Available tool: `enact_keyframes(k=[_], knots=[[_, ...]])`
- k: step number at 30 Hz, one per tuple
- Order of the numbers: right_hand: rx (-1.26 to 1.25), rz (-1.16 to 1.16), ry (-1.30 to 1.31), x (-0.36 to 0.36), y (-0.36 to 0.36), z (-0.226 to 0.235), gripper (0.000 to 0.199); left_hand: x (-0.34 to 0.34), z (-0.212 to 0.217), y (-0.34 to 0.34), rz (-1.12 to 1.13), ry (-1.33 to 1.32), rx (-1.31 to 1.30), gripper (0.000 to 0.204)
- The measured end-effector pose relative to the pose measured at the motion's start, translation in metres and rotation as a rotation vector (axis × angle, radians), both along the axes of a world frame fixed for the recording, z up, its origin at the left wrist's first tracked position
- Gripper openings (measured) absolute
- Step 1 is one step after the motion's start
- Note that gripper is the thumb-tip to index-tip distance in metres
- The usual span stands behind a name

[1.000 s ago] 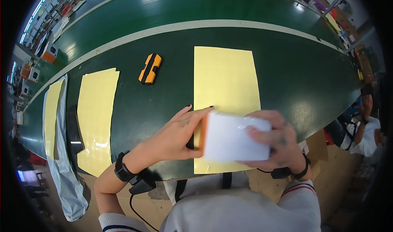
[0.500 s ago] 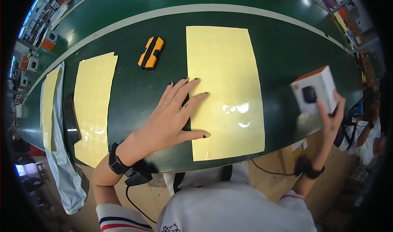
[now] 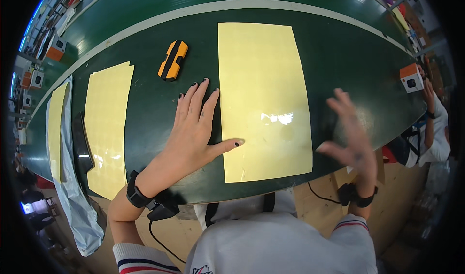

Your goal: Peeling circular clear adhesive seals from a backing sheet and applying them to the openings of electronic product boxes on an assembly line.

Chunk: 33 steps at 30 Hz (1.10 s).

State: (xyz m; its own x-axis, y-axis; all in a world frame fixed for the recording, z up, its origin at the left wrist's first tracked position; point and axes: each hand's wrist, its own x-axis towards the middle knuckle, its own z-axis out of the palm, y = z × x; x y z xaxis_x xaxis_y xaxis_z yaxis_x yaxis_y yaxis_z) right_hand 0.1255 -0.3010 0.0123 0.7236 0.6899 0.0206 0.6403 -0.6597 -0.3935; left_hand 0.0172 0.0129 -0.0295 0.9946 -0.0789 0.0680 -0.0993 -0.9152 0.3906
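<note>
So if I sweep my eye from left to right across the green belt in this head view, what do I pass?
Narrow yellow sheet → black tool → wider yellow sheet → orange and black device → left hand → large yellow sheet → right hand → small orange and white box.

left hand (image 3: 193,129) flat on yellow sheet (image 3: 264,99) | right hand (image 3: 351,133) raised, empty

Your large pale-yellow sheet (image 3: 264,99) lies flat on the dark green belt, long side running away from you, glossy near the middle, its left edge under your thumb.
</note>
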Motion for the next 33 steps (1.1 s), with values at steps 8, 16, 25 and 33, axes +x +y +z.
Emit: enact_keyframes(k=[8, 16, 25, 33], knots=[[-0.097, 0.189, 0.04, -0.03, 0.038, -0.025, 0.089, 0.002, 0.0, 0.0, 0.004, -0.018, -0.159, 0.079], [0.092, 0.168, -0.114, -0.036, 0.039, -0.03, 0.067, 0.001, 0.015, -0.019, 0.231, 0.162, -1.533, 0.056], [0.059, 0.24, -0.057, -0.036, 0.041, 0.027, 0.068, -0.006, 0.022, -0.018, 0.202, 0.492, -1.512, 0.026], [0.415, 0.285, -0.329, -0.037, 0.089, 0.023, 0.033, -0.025, 0.028, -0.039, 0.077, 0.152, -1.385, 0.023]])
